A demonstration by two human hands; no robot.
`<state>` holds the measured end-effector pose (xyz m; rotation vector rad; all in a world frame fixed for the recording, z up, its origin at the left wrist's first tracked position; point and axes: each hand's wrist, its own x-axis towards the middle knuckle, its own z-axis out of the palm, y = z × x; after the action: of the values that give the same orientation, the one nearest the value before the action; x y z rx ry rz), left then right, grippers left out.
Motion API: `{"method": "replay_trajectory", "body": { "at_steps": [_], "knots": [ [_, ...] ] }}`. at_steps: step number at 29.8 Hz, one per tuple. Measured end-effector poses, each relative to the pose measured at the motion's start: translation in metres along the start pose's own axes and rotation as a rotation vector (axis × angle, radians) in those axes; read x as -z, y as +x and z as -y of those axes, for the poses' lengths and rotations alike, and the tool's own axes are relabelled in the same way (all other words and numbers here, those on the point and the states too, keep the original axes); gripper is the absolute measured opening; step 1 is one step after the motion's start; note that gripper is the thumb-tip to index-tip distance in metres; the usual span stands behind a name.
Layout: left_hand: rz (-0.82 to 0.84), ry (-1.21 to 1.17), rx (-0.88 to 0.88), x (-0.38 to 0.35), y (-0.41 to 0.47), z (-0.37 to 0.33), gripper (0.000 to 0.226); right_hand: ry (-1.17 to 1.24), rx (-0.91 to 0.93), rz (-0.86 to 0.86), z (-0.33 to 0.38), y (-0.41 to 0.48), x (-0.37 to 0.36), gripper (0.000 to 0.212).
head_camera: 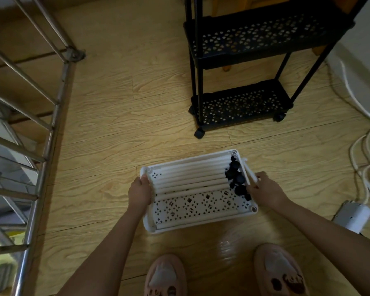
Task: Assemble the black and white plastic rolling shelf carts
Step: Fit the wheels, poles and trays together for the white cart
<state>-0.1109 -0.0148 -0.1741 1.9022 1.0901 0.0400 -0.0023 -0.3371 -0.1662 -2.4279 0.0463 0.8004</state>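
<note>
White shelf tray (198, 223) down on the wood floor (115, 124) just ahead of the feet, clasped at both short ends: left grip (139, 194) curled over the left rim, right grip (265, 192) curled round the right rim beside a loose white piece. Packed inside and not yet fitted: a row of white tubes (188, 174) and a heap of black casters (236, 178) at the right end. Beyond it the black cart (244, 37), standing built on its wheels with 2 tiers in view, so probably about half done, with the whole white cart left to put together.
</note>
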Motion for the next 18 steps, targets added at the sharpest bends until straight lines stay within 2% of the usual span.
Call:
{"method": "replay_trajectory", "body": {
  "at_steps": [4, 7, 12, 18],
  "knots": [
    [0.0, 0.136, -0.127, 0.006, -0.004, 0.004, 0.044, -0.062, 0.074, 0.011, 0.001, 0.003, -0.008, 0.032],
    [-0.003, 0.172, -0.151, 0.001, -0.008, -0.003, 0.041, -0.058, 0.095, 0.01, -0.002, 0.003, -0.008, 0.031],
    [-0.058, 0.101, -0.163, -0.002, -0.014, -0.004, 0.043, -0.035, 0.125, 0.029, -0.002, 0.001, -0.008, 0.031],
    [-0.094, 0.197, -0.191, -0.004, -0.015, -0.006, 0.037, -0.034, 0.119, 0.048, -0.003, 0.002, -0.007, 0.032]
  ]
}}
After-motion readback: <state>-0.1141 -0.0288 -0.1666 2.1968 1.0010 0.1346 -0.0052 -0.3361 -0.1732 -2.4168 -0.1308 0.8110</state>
